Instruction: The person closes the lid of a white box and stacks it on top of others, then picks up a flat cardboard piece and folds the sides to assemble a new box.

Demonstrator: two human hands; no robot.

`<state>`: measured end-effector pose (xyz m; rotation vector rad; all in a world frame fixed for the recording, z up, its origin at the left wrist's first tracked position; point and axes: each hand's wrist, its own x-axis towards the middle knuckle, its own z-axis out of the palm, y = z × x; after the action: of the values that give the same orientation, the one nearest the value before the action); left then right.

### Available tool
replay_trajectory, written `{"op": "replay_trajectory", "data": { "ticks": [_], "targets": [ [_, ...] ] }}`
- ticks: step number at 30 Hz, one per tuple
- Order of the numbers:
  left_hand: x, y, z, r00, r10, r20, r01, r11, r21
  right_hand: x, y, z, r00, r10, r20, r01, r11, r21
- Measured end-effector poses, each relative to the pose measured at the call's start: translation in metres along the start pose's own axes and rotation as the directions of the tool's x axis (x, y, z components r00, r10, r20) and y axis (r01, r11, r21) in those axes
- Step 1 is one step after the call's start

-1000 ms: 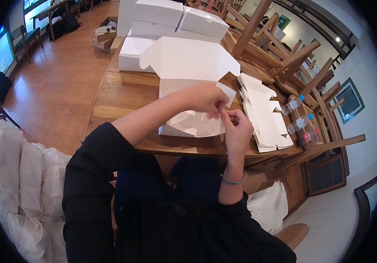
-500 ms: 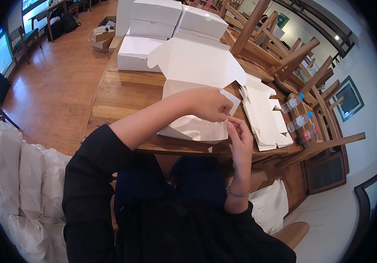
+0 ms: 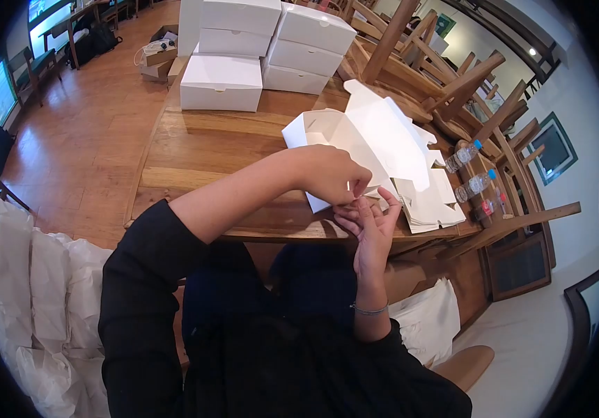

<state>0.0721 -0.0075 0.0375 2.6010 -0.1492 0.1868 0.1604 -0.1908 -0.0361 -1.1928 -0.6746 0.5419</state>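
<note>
A half-folded white cardboard box (image 3: 362, 143) is tilted up on its edge over the wooden table (image 3: 202, 160), its lid flap swung to the right. My left hand (image 3: 331, 174) pinches the box's near lower corner. My right hand (image 3: 369, 219) is under that corner, fingers spread, supporting the box from below.
Several closed white boxes (image 3: 258, 45) are stacked at the table's far end. A pile of flat box blanks (image 3: 432, 202) lies to the right, next to two water bottles (image 3: 470, 174). Upturned wooden chairs (image 3: 453, 76) crowd the right side. White bags (image 3: 35, 279) sit at my left.
The box was lying open on the table; now it is lifted and turned to the right, onto its edge. Both hands stayed at its near corner, and my right hand opened beneath it.
</note>
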Motion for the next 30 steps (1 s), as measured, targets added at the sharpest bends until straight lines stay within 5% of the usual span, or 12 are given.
{"op": "replay_trajectory", "data": {
  "ticks": [11,14,18,22,30],
  "targets": [
    [0.011,-0.034,-0.001,1.000,0.025,0.000,-0.025,0.982,-0.190,0.005,-0.012,-0.016,0.968,-0.249,0.018,0.245,0.932,-0.266],
    [0.012,-0.035,-0.001,0.999,-0.002,0.037,0.012,0.965,-0.261,0.010,-0.012,-0.031,0.922,-0.385,-0.052,0.327,0.841,-0.432],
    [0.010,-0.027,-0.006,0.995,-0.072,0.065,0.090,0.937,-0.338,0.020,-0.017,-0.051,0.798,-0.601,0.047,0.461,0.559,-0.690],
    [0.011,-0.029,-0.006,0.993,-0.090,0.081,0.112,0.938,-0.328,0.026,-0.022,-0.066,0.803,-0.577,0.150,0.478,0.473,-0.740],
    [0.011,-0.033,-0.005,0.984,-0.124,0.127,0.160,0.928,-0.337,0.034,-0.016,-0.063,0.863,-0.486,0.139,0.461,0.644,-0.611]
  ]
}}
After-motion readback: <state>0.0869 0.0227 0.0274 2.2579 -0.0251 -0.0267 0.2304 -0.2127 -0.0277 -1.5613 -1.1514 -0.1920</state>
